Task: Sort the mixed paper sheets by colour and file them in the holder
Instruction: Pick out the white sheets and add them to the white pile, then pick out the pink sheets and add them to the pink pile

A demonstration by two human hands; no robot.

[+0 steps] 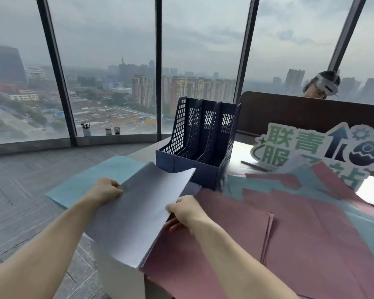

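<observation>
A stack of white sheets (143, 208) is lifted off the table, tilted up toward the holder. My left hand (105, 190) grips its left edge and my right hand (185, 211) pinches its right edge. The dark blue three-slot holder (200, 152) stands just beyond the stack; no paper shows in its slots. A blue pile (84, 182) lies to the left, partly under the white stack. Pink sheets (246, 234) cover the table on the right, and mixed pink and blue sheets (279, 186) lie further right.
A green and white cut-out sign (294, 147) leans at the back right, with a dark pen (255, 166) in front of it. Behind a brown partition (311, 113) sits another person wearing a headset. The table's left edge drops to the floor; windows beyond.
</observation>
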